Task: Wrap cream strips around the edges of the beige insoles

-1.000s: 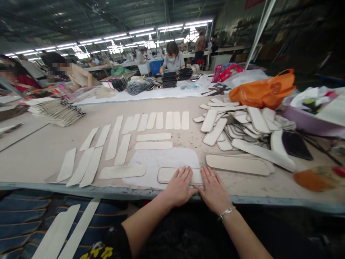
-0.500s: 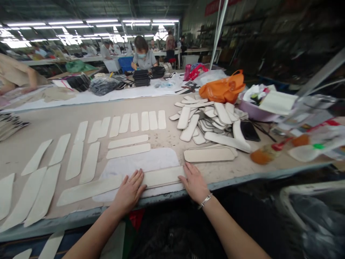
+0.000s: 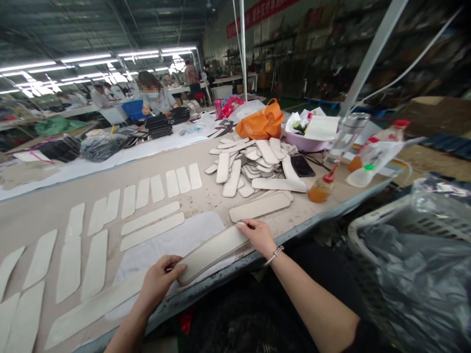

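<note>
A long cream strip (image 3: 211,251) is held by both ends above a white sheet (image 3: 147,245) at the table's front edge. My left hand (image 3: 160,279) pinches its left end between thumb and fingers. At the other end, my right hand (image 3: 257,238) grips the strip's right corner, thumb and fingers closed. A second long strip (image 3: 91,314) lies flat beside my left hand. Just beyond my right hand rests a small stack of long strips (image 3: 261,206). Several shorter cream pieces (image 3: 128,201) lie in rows to the left.
A loose heap of cream pieces (image 3: 231,176) lies behind the stack, near a black phone (image 3: 303,166). Around it are an orange bag (image 3: 261,122), a purple basin (image 3: 309,142) and a glue bottle (image 3: 322,189). Across the table sits a person (image 3: 156,95). A white crate (image 3: 379,215) stands at right.
The view has turned right. Both hands, earlier flat on the strip with fingers spread, now grip its ends, and the strip is tilted and lifted at the near side.
</note>
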Motion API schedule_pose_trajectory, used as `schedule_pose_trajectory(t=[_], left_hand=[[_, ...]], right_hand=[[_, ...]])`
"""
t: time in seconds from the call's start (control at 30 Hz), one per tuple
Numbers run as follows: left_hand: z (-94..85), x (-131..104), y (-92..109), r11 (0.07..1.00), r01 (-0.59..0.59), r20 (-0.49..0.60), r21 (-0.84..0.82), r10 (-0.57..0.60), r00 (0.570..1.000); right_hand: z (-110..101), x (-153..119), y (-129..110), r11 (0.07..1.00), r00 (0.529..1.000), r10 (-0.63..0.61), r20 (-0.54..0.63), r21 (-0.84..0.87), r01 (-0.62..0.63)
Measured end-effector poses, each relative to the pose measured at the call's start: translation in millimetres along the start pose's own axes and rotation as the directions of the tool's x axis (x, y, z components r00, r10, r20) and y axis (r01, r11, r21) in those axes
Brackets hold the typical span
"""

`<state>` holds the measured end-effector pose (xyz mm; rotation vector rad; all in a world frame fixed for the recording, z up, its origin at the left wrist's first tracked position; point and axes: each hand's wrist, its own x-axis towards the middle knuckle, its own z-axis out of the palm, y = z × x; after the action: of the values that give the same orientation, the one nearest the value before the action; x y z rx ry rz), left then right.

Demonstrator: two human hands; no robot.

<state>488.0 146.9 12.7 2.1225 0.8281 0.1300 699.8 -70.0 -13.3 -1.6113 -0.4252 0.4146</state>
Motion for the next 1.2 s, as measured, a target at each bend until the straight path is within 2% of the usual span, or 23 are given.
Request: schedule_pose_trajectory(t=[0.07, 0.13, 0.23, 0.33, 0.47, 0.53, 0.63, 0.77, 0.83, 0.93, 1.07, 1.13, 1.2], left_hand=[[8.1, -7, 10, 0.959, 0.104, 0.058, -0.263, -0.092, 0.994], [19.2, -13, 19, 0.858, 0.187, 0.102, -0.479, -0.157, 0.982], [33.3, -21, 29, 0.742, 0.248, 0.137, -0.623, -0.208, 0.968], [36.0, -26, 37, 0.728, 0.29, 0.182, -0.621, -0.226, 0.957], [27.8, -24, 47, 0.755, 0.308, 0.21, -0.578, -0.227, 0.951], [25.2, -21, 54, 0.773, 0.281, 0.191, -0.569, -0.209, 0.959], [27.0, -16, 65, 0.822, 0.175, 0.094, -0.541, -0.148, 0.984], [34.8, -12, 77, 0.89, 0.043, -0.037, -0.453, -0.067, 0.997], [38.8, -12, 81, 0.893, 0.029, -0.056, -0.45, -0.061, 0.997], [44.2, -15, 85, 0.831, 0.105, 0.05, -0.546, -0.092, 0.994], [50.1, -21, 87, 0.75, 0.288, 0.203, -0.596, -0.206, 0.957], [51.7, -23, 84, 0.765, 0.32, 0.221, -0.559, -0.235, 0.947], [51.7, -23, 79, 0.86, 0.253, 0.164, -0.442, -0.2, 0.966]], right_hand=[[-7, 4, -5, 0.995, 0.999, 0.0, -0.054, 0.097, 0.005], [-15, 7, -11, 0.988, 0.995, -0.001, -0.1, 0.151, 0.016], [-26, 9, -20, 0.989, 0.988, 0.003, -0.155, 0.146, 0.02], [-38, 10, -27, 0.994, 0.989, -0.017, -0.144, 0.106, 0.032], [-49, 11, -34, 0.994, 0.995, -0.015, -0.094, 0.109, 0.025], [-52, 12, -37, 0.987, 0.994, -0.029, -0.105, 0.153, 0.045], [-57, 13, -43, 0.972, 0.991, -0.048, -0.126, 0.224, 0.075], [-64, 13, -47, 0.941, 0.991, 0.115, 0.074, 0.31, -0.132], [-66, 12, -47, 0.921, 0.979, 0.167, 0.117, 0.335, -0.197], [-66, 12, -47, 0.905, 0.982, 0.168, 0.09, 0.38, -0.189], [-66, 12, -48, 0.909, 0.985, 0.145, 0.093, 0.381, -0.17], [-69, 12, -50, 0.935, 0.985, 0.137, 0.103, 0.315, -0.163], [-76, 10, -52, 0.989, 0.991, 0.087, 0.102, 0.109, -0.098]])
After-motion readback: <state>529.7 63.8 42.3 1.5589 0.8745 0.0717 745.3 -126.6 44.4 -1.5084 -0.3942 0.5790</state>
